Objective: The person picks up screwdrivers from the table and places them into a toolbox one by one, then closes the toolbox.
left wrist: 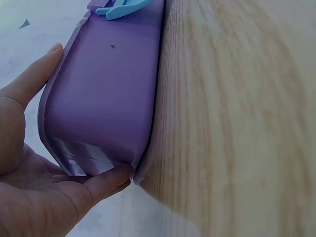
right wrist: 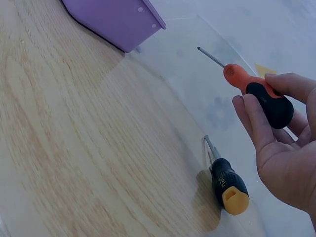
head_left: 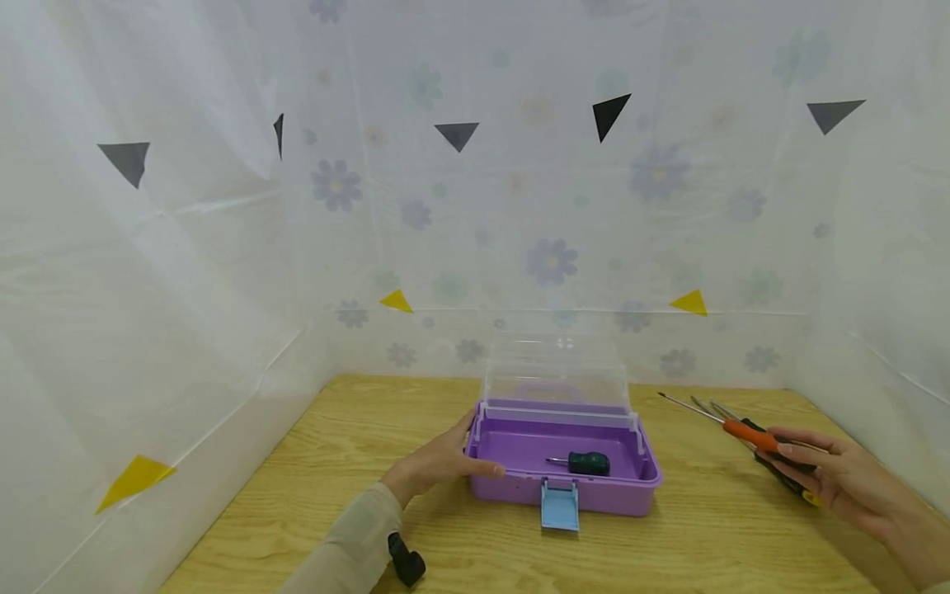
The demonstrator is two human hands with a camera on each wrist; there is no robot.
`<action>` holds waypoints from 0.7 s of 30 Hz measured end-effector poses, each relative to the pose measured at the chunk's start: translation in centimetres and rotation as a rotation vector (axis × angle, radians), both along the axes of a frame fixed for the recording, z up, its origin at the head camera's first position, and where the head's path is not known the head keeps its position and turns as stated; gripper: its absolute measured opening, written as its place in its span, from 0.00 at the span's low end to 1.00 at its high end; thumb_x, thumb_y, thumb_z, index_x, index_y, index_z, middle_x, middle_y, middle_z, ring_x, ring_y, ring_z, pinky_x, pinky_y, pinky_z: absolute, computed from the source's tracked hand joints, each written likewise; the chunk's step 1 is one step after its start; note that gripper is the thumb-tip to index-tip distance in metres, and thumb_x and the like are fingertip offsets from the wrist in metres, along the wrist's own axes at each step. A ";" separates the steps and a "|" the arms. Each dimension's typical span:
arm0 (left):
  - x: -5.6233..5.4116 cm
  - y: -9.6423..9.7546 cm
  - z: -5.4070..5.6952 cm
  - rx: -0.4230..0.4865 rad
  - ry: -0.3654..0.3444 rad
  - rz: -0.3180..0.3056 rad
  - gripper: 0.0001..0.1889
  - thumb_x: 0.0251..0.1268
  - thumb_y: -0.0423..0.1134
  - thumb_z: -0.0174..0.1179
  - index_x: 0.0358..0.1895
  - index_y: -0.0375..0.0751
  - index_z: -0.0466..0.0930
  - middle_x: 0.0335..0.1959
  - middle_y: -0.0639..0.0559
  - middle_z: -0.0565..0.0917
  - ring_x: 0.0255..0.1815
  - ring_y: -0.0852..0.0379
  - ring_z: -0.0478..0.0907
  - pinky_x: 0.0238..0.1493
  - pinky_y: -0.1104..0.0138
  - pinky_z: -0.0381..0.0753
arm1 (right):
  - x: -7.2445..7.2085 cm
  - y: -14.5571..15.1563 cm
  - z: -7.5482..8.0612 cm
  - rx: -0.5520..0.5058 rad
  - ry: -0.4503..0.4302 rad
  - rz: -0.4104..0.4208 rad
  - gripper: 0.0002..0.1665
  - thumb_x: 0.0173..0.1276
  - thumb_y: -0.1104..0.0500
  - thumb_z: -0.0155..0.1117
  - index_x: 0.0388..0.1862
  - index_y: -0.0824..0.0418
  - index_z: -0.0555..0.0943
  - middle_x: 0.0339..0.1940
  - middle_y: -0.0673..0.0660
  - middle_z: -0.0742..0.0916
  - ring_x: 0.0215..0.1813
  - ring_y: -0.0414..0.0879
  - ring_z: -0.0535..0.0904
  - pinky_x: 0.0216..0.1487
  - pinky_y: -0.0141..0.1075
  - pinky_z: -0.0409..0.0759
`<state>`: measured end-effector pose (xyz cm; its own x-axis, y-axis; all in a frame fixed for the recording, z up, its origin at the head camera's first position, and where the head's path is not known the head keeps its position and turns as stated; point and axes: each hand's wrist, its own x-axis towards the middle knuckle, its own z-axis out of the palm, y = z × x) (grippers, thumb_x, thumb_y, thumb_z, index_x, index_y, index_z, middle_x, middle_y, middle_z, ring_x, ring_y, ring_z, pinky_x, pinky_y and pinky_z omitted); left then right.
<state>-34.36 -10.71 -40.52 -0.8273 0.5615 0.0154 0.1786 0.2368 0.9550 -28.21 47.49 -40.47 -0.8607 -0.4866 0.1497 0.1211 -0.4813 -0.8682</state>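
A purple toolbox (head_left: 519, 490) sits on the table, its transparent lid (head_left: 557, 367) raised at the back and its light-blue latch (head_left: 560, 506) hanging at the front. Inside lies a short screwdriver with a dark green handle (head_left: 590, 464). My left hand (head_left: 438, 458) grips the box's left end, thumb at the front rim and fingers round the end wall (left wrist: 84, 155). At the right, my right hand (head_left: 853, 478) pinches the orange-and-black handle of a screwdriver (right wrist: 264, 94), held above the table with its shaft toward the back left. Below it lies a black screwdriver with a yellow end (right wrist: 228, 185).
Another dark-handled tool (head_left: 752, 424) lies partly hidden behind the orange screwdriver. The wooden table (head_left: 356, 429) is enclosed by white flower-print sheeting (head_left: 475, 231) at the back and sides. A black device (head_left: 406, 561) is at the left sleeve.
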 end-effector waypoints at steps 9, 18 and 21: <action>0.1 0.0 0.1 -0.006 0.000 0.001 0.63 0.59 0.44 0.78 0.86 0.49 0.35 0.78 0.38 0.63 0.73 0.40 0.66 0.75 0.44 0.57 | 0.2 -1.2 0.9 -0.017 0.029 0.059 0.32 0.85 0.73 0.29 0.66 0.65 0.82 0.63 0.56 0.83 0.66 0.54 0.80 0.68 0.40 0.71; 0.1 0.0 0.1 0.004 -0.007 -0.007 0.64 0.58 0.44 0.78 0.86 0.49 0.34 0.78 0.36 0.62 0.73 0.39 0.66 0.76 0.43 0.56 | 0.1 -2.3 1.6 -0.034 0.036 0.112 0.33 0.85 0.74 0.27 0.68 0.65 0.80 0.65 0.55 0.82 0.68 0.53 0.78 0.70 0.42 0.70; 0.1 0.0 0.1 0.002 -0.006 -0.005 0.64 0.59 0.44 0.78 0.86 0.50 0.34 0.78 0.37 0.62 0.73 0.39 0.65 0.76 0.43 0.56 | 0.1 -2.6 1.8 -0.041 0.042 0.145 0.33 0.84 0.74 0.26 0.69 0.66 0.79 0.66 0.57 0.81 0.69 0.53 0.77 0.70 0.41 0.69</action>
